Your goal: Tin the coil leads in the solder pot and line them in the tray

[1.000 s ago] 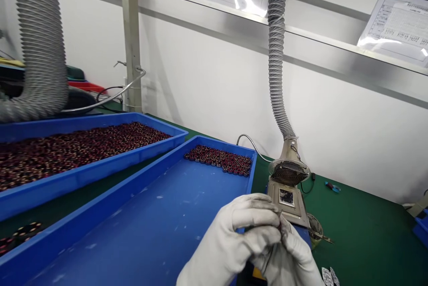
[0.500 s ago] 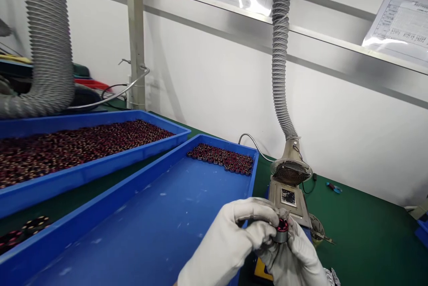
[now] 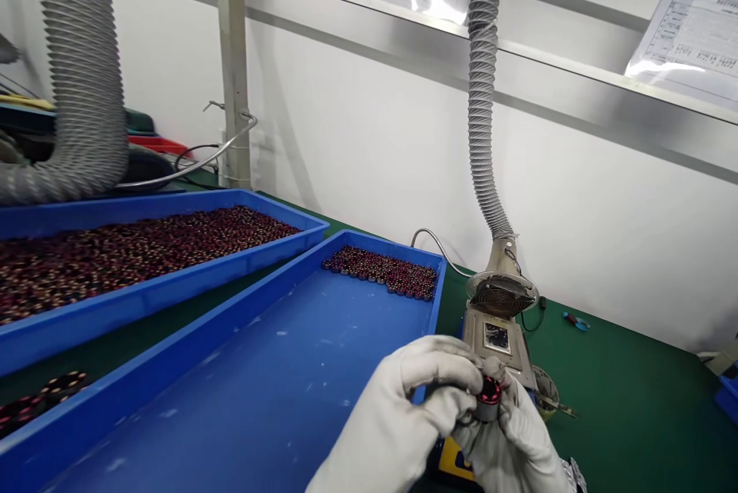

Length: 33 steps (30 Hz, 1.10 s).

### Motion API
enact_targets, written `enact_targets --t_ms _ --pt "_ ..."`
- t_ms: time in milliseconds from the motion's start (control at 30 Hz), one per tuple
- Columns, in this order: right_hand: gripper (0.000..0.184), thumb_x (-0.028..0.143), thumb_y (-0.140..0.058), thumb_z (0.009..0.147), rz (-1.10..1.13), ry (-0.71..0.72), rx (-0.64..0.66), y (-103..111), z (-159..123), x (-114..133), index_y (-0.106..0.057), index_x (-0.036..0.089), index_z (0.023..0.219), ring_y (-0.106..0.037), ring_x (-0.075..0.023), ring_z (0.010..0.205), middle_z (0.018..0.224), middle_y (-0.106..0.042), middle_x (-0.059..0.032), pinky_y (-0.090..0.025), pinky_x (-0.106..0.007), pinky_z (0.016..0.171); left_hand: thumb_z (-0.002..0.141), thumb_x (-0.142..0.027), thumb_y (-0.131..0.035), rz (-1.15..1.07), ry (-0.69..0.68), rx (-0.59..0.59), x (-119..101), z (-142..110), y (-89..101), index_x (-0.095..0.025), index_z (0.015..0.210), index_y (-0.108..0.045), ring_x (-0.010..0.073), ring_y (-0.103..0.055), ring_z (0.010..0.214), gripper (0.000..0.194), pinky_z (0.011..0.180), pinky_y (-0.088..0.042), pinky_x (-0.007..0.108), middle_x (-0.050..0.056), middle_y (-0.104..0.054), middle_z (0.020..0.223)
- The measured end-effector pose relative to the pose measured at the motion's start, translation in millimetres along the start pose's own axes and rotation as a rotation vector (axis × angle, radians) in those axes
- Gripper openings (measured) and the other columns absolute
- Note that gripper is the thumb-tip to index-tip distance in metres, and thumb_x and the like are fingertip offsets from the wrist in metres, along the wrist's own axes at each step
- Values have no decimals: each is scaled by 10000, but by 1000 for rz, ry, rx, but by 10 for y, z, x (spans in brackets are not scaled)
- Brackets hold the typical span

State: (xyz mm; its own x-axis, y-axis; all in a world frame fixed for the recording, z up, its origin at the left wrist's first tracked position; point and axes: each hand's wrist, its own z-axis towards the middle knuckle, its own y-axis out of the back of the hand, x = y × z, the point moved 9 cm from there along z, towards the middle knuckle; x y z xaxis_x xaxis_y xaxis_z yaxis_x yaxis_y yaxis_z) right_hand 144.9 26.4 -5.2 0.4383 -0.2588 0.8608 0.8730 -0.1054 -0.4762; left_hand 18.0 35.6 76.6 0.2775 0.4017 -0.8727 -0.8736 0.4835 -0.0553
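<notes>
Down at the lower middle of the view, just right of the emptier blue tray (image 3: 231,401), two white-gloved hands have got hold of one small round part (image 3: 488,401). It's got a grey side and a dark top with red bits around it, and it's up off the table. The left hand (image 3: 403,408) has its thumb and fingers pinched on the left side of it, and the right hand (image 3: 516,431) grips the other side, fingers closed up tight; some fingertips are hidden, so can't tell exactly where those sit. Gloves look pretty grubby at the tips, btw. Just beyond the hands is a metal plate (image 3: 496,338) with a round hood (image 3: 501,294) over it, hooked to a grey hose (image 3: 484,93). That tray only has a batch of similar pieces (image 3: 383,271) at its far end, while the fuller blue tray (image 3: 132,307) on the left is loaded with them.
</notes>
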Motion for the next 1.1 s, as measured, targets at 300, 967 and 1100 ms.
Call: enact_targets --t_ms 300,967,1100 --pt "210 281 -744 625 -384 583 -226 -51 -273 498 -557 237 710 -627 -162 773 851 -660 -6 -489 -211 576 627 -168 -651 -111 87 -278 70 -60 301 -227 845 -683 185 -613 902 227 767 -503 239 31 -687 952" --pt "159 133 -613 736 -1008 1189 -403 -512 -700 690 -498 208 655 -583 -148 820 920 -586 -26 -462 -263 710 451 -86 -568 -397 341 -404 366 -36 212 -165 542 -668 146 -618 538 157 534 -501 218 14 -688 566" --pt "163 148 -632 730 -1018 1159 -418 -491 -687 688 -495 207 663 -598 -170 843 894 -593 -33 -474 -273 697 453 -97 -610 -477 260 -452 266 -33 286 -190 664 -686 126 -607 555 243 532 -488 205 3 -712 688"
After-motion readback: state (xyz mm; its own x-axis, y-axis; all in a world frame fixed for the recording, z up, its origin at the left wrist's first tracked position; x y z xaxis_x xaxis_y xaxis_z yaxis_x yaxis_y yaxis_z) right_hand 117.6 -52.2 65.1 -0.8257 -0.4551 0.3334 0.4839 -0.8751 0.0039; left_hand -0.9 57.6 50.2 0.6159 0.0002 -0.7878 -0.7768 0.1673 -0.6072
